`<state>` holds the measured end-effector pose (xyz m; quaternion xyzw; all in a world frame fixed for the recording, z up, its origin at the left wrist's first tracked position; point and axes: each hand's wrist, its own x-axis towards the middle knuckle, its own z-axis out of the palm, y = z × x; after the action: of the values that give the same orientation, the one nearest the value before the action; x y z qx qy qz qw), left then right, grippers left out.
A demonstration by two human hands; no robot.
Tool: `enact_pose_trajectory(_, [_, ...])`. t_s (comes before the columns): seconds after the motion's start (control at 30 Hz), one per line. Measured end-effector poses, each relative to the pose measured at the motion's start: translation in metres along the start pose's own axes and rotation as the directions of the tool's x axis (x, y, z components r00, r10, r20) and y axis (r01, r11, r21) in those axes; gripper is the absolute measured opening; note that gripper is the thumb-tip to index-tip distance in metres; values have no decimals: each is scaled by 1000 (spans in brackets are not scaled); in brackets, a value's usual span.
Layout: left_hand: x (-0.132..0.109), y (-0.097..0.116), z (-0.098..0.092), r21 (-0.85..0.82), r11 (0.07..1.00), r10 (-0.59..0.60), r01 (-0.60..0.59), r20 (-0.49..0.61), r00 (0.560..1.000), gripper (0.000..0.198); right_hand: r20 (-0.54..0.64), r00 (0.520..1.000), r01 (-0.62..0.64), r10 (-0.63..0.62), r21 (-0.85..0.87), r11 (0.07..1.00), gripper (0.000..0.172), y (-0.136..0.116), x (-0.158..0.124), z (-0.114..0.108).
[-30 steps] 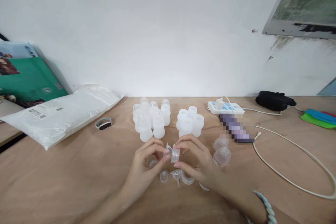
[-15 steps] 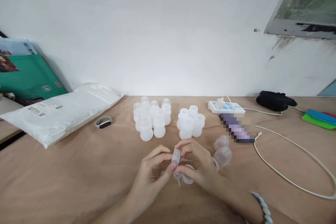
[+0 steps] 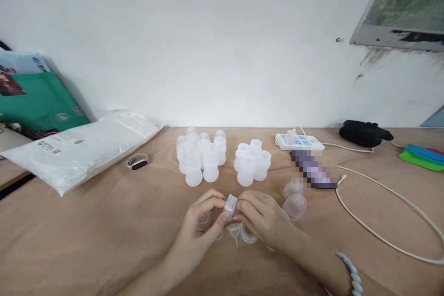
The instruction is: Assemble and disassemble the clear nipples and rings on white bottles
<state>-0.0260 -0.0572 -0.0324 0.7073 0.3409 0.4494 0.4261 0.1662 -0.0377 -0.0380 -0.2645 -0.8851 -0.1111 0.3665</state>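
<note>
In front of me, my left hand [image 3: 203,224] pinches a clear ridged bottle collar [image 3: 230,206] by its edge, thumb below and fingers above. At the collar's right side my right hand [image 3: 262,215] is closed around the pointed silicone nipple that pokes through it; the fingers hide the nipple. Just below the hands another clear nipple [image 3: 235,232] lies on the table, its tip toward me. Beside it rests a loose collar [image 3: 248,233], partly under my right hand. One more clear ring [image 3: 206,219] shows behind my left fingers.
Several capped white bottles [image 3: 193,173] stand at the back, beside several uncapped bottles [image 3: 246,173]. Clear domed caps [image 3: 294,206] lie right of my hands. Further right are a blurred phone [image 3: 312,169], power strip [image 3: 312,142] and cable [image 3: 367,233]. A wristband [image 3: 137,162] and white parcel [image 3: 93,148] lie left.
My right hand has shifted from the collar's rim to its right side, and its fingers have closed over the nipple tip. The left hand still holds the collar.
</note>
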Motion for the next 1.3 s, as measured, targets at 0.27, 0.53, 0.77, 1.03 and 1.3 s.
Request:
enact_pose_trajectory(0.27, [-1, -1, 3, -197, 978, -54, 71, 91, 994, 41, 104, 988, -143, 118, 276, 951, 28, -6, -1, -5])
enact_pose_trajectory(0.53, [10, -3, -7, -264, 964, -15, 26, 43, 999, 35, 329, 903, -425, 276, 588, 689, 29, -8, 6, -21])
enact_pose_trajectory(0.77, [14, 5, -13, -158, 987, 27, -32, -28, 999, 37, 286, 922, -385, 260, 604, 698, 29, -7, 9, -33])
enact_pose_trajectory(1.03, [14, 3, -12, -167, 977, -130, 131, 15, 991, 44, 142, 962, -273, 235, 397, 877, 29, 4, 5, -27])
enact_pose_trajectory(1.3, [37, 6, 6, -265, 963, -14, 39, 98, 995, 57, -117, 966, -194, 229, 254, 947, 32, 9, 5, -27])
